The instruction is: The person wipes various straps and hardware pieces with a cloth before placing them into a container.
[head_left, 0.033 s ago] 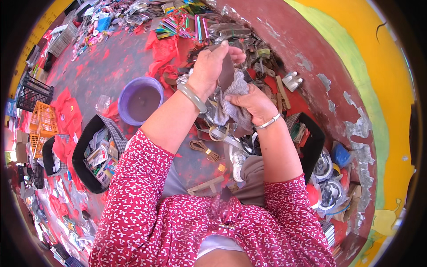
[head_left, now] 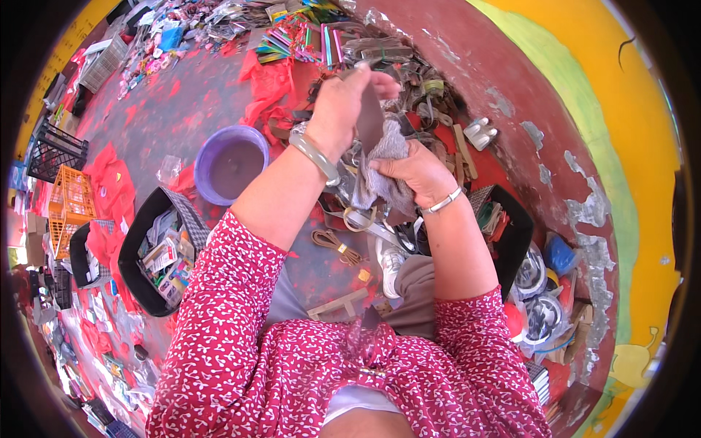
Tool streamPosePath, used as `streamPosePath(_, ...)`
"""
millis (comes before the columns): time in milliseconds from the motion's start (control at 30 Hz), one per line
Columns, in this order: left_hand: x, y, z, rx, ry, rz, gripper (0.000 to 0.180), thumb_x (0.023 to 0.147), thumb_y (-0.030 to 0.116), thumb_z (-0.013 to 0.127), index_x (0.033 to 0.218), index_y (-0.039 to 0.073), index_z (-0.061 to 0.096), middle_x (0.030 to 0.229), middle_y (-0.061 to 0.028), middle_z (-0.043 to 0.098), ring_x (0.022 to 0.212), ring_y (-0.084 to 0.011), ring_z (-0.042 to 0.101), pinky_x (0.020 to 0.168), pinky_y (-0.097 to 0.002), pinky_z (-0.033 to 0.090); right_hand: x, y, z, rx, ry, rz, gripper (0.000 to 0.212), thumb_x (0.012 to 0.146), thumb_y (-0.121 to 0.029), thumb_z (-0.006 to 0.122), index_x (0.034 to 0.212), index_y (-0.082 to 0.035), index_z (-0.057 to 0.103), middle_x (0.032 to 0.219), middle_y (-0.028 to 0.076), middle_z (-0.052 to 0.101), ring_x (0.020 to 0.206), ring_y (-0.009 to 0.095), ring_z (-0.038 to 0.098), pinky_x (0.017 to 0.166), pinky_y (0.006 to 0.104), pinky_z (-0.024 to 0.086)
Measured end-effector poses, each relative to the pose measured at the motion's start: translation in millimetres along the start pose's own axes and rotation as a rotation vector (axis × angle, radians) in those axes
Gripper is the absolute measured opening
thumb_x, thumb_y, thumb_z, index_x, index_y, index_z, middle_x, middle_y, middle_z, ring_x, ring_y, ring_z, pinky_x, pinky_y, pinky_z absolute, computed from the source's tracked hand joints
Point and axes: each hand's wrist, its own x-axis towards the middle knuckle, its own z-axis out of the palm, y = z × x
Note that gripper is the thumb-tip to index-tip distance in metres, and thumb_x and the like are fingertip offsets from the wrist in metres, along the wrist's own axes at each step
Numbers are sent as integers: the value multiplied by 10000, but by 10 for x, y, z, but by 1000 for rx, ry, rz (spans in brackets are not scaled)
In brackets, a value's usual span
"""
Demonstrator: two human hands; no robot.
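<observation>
My left hand (head_left: 337,109) is raised in front of me, closed about the upper part of a flat brown strip (head_left: 371,120). Its fingertips are smeared by motion. Bunched in my right hand (head_left: 418,174) is a grey cloth (head_left: 393,191), pinched under the thumb. The cloth lies against the strip's lower part, whose end it hides. Below both hands, dark straps and a pale ring-shaped band (head_left: 360,219) show. A tied coil of brown cord (head_left: 337,247) lies on the floor near my white shoe (head_left: 391,270).
To the left stand a purple basin of murky water (head_left: 232,166), a black box of small packets (head_left: 164,252) and an orange crate (head_left: 71,203). A heap of strips (head_left: 380,52) lies beyond my hands. White bottles (head_left: 480,133) and another black box (head_left: 515,230) sit near the peeling wall.
My left hand has shifted very slightly, its fingertips a little to the left and up. My right hand and the cloth stay almost where they were.
</observation>
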Motion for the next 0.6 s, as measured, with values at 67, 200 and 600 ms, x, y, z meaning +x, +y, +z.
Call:
streamPosePath(67,85,79,-117,-3,131,-9,384,920,247,367,869,-58,594,828,-160,640,768,-213,616,698,-304,473,10,92,-26,-59,-56,-25,210,728,14,655,929,11,597,814,50,638,703,127,609,660,276,497)
streamPosePath(200,219,121,-332,-59,187,74,380,921,228,340,820,-36,594,799,-154,638,750,-208,614,676,-309,469,-102,146,13,-190,-62,-6,182,715,13,666,889,10,613,785,36,630,687,103,594,630,251,490)
streamPosePath(600,338,39,-650,-510,135,-191,696,892,549,216,1074,-98,394,1111,-300,475,1054,-449,462,925,-544,354,-255,20,-181,-23,-25,-93,196,757,-69,664,940,-16,614,847,36,634,751,118,598,698,261,478)
